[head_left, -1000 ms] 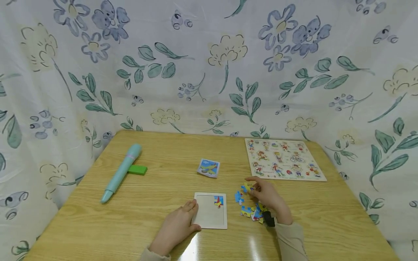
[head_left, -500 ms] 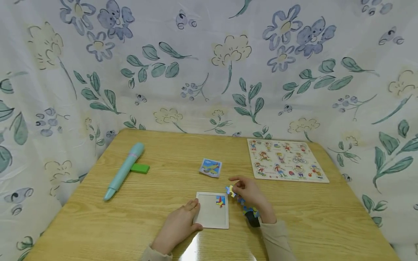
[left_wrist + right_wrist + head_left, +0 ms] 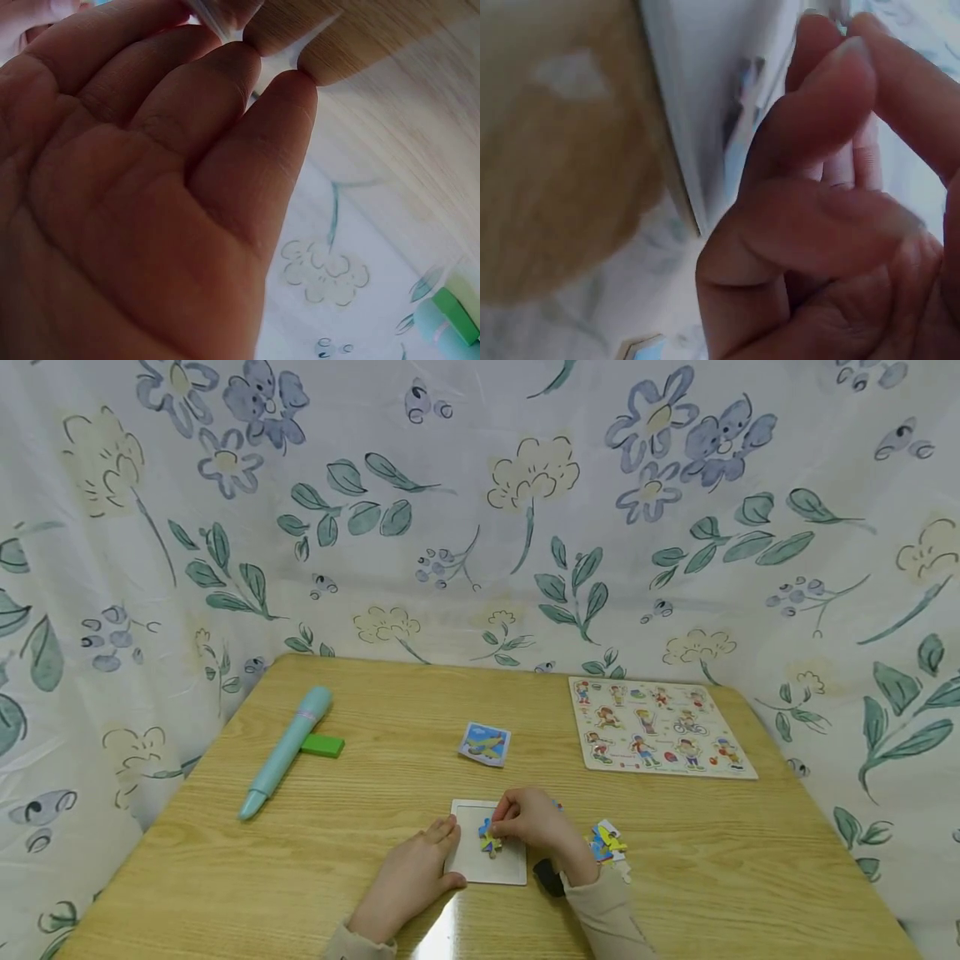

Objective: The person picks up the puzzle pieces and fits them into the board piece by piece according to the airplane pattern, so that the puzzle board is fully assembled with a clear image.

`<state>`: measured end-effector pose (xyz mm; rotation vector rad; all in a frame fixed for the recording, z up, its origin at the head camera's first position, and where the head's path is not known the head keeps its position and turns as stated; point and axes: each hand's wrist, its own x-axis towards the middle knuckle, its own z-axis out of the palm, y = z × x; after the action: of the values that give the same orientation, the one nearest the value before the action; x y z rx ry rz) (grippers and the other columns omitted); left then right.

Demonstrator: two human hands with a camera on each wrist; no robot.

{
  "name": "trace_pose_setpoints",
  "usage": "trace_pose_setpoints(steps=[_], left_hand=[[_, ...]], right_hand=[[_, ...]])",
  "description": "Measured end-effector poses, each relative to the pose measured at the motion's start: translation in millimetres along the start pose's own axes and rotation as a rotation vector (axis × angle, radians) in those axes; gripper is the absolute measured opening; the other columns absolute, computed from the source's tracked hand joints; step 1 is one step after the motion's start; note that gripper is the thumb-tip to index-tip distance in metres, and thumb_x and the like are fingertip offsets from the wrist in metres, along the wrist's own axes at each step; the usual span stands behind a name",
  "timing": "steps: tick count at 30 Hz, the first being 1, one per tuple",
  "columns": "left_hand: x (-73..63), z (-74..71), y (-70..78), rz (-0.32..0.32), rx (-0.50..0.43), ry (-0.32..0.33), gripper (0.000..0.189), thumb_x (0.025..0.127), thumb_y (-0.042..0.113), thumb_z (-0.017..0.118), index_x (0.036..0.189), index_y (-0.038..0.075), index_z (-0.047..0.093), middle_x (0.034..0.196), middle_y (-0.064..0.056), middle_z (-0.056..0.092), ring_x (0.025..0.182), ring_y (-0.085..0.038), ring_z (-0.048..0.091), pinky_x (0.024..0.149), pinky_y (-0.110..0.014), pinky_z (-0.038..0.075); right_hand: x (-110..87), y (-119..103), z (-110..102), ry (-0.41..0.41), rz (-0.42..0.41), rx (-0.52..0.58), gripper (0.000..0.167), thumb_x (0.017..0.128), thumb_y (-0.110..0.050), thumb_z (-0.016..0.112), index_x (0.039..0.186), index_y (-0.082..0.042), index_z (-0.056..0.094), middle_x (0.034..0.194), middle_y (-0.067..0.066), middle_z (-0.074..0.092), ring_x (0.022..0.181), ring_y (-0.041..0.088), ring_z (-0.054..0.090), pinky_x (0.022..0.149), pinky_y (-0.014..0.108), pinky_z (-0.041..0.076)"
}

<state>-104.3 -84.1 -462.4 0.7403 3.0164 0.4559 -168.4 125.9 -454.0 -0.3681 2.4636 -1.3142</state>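
A small white puzzle tray [image 3: 508,870] lies on the table in the head view. My left hand [image 3: 411,878] rests along its left edge, thumb at the lower corner; its fingers look straight in the left wrist view too. Over the tray, my right hand [image 3: 542,825] pinches a blue and yellow jigsaw piece [image 3: 489,842] between thumb and fingertips. This hand covers the tray's upper right corner. A pile of loose jigsaw pieces [image 3: 609,842] lies right of the tray, partly behind the right forearm. In the right wrist view, the curled fingers [image 3: 825,105] are close to the tray.
Beyond the tray lies a picture card [image 3: 485,745] of a plane. A larger board with printed figures [image 3: 660,727] is at the back right. At the left are a turquoise pen-shaped object [image 3: 287,752] and a green block [image 3: 323,745]. A floral curtain [image 3: 450,527] hangs behind the table [image 3: 390,710].
My right hand has moved left from the loose pieces to over the tray, carrying a jigsaw piece. The left hand has stayed at the tray's edge.
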Motion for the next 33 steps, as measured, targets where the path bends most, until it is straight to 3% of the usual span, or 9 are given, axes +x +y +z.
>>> trace_pose_setpoints(steps=[4,7,16,25,30,33], left_hand=[[0.0,0.8,-0.7,0.009,0.005,0.014,0.070,0.076,0.044,0.075,0.127,-0.002,0.061,0.137,-0.016,0.058,0.122,-0.033,0.059,0.092,-0.046,0.055],[0.0,1.0,-1.1,0.015,0.005,0.016,0.070,0.076,0.044,0.074,0.127,-0.002,0.061,0.137,-0.017,0.057,0.122,-0.033,0.059,0.093,-0.046,0.055],[0.4,-1.7,0.5,0.014,0.024,0.002,0.070,0.075,0.043,0.076,0.127,-0.001,0.061,0.137,-0.017,0.058,0.122,-0.033,0.060,0.091,-0.046,0.056],[-0.7,2.3,-0.9,0.043,0.031,0.045,0.068,0.074,0.040,0.077,0.125,-0.002,0.062,0.134,-0.018,0.060,0.118,-0.034,0.062,0.088,-0.046,0.057],[-0.3,3.0,-3.2,0.052,0.013,0.044,0.068,0.074,0.039,0.078,0.126,-0.002,0.062,0.134,-0.018,0.059,0.120,-0.034,0.061,0.090,-0.047,0.056],[-0.5,-2.4,-2.6,0.036,-0.025,0.004,0.069,0.073,0.036,0.079,0.128,-0.002,0.060,0.137,-0.018,0.057,0.125,-0.034,0.057,0.097,-0.048,0.053]], right_hand=[[-0.5,-1,5,0.007,-0.059,-0.174,0.016,0.079,-0.012,0.078,0.074,-0.007,0.064,0.062,-0.007,0.054,0.054,0.004,0.045,0.047,0.015,0.036],[-0.9,-1,7,0.013,-0.082,-0.235,0.016,0.078,-0.012,0.078,0.073,-0.009,0.062,0.060,-0.007,0.051,0.053,0.004,0.044,0.046,0.016,0.034],[1.4,3,9,0.038,-0.041,-0.205,0.010,0.082,-0.009,0.073,0.079,-0.009,0.063,0.066,-0.004,0.053,0.058,0.009,0.046,0.049,0.017,0.036],[0.8,7,7,0.178,0.009,-0.225,0.007,0.086,-0.008,0.066,0.081,-0.006,0.062,0.064,-0.001,0.053,0.054,0.008,0.043,0.046,0.018,0.034],[-1.8,11,-3,0.210,0.032,-0.224,0.008,0.088,-0.012,0.067,0.083,-0.008,0.063,0.064,-0.002,0.055,0.053,0.008,0.042,0.046,0.018,0.033],[-6.6,11,-18,0.231,0.051,-0.186,0.007,0.091,-0.013,0.064,0.088,-0.007,0.065,0.068,0.000,0.057,0.055,0.010,0.045,0.048,0.020,0.036]])
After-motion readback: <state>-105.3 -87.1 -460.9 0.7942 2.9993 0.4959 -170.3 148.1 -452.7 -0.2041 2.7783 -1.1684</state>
